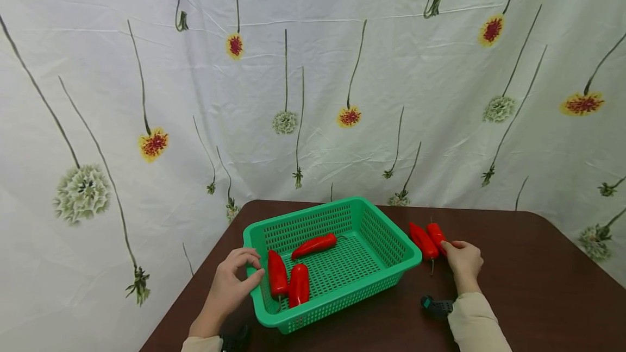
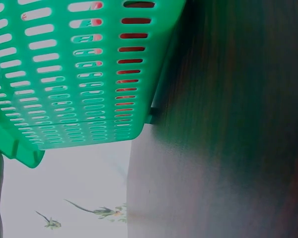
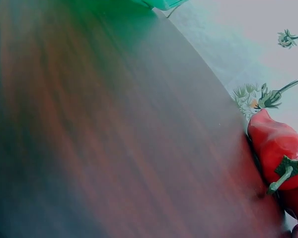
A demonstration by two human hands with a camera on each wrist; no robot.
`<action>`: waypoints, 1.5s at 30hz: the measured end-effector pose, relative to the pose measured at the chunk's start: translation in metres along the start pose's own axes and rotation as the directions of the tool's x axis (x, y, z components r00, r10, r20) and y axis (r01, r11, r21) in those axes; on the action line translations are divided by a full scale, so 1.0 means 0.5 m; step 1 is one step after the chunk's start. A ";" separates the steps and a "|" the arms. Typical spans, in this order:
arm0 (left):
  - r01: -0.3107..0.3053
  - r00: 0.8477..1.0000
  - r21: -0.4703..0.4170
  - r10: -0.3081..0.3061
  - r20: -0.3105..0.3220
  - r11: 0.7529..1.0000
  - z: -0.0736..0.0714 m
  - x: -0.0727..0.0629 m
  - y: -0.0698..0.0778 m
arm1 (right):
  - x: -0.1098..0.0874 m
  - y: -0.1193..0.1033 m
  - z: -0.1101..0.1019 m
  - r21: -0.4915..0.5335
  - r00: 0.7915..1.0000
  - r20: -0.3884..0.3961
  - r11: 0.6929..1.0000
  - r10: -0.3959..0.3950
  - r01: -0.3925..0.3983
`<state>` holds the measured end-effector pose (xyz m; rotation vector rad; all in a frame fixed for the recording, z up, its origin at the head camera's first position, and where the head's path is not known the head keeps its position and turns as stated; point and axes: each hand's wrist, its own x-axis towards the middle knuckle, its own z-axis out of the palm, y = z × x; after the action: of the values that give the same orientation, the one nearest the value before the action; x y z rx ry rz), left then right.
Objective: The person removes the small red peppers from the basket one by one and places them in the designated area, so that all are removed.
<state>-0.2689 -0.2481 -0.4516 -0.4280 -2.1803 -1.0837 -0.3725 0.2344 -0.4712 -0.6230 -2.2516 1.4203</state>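
A glossy, elongated red pepper, right of the perforated green plastic basket, is pinched by the right hand only at one end, so could be dropped; whether the rim is gripped by the half-curled left hand is unclear

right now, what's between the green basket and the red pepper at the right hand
The head view shows another red pepper lying between the green basket and the pepper at the right hand.
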 end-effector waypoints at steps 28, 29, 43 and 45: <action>-0.015 1.000 -0.001 0.015 -0.004 1.000 0.002 0.002 -0.002 | 0.002 -0.029 -0.019 0.015 1.000 0.002 1.000 -0.025 0.025; -0.016 1.000 -0.003 0.016 -0.004 1.000 0.002 0.002 -0.002 | 0.002 -0.033 -0.020 0.018 1.000 0.003 0.999 -0.029 0.029; -0.033 0.999 -0.003 0.033 -0.005 0.999 0.001 0.000 -0.005 | -0.010 -0.118 -0.049 0.047 0.974 0.161 0.987 -0.159 0.153; -0.044 0.999 -0.006 0.044 -0.004 0.999 0.001 0.000 -0.005 | -0.014 -0.134 -0.058 0.042 0.960 0.212 0.983 -0.182 0.177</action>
<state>-0.2705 -0.2494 -0.4531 -0.4742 -2.1549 -1.0662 -0.3608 0.2259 -0.3994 -0.2584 -2.3820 1.4805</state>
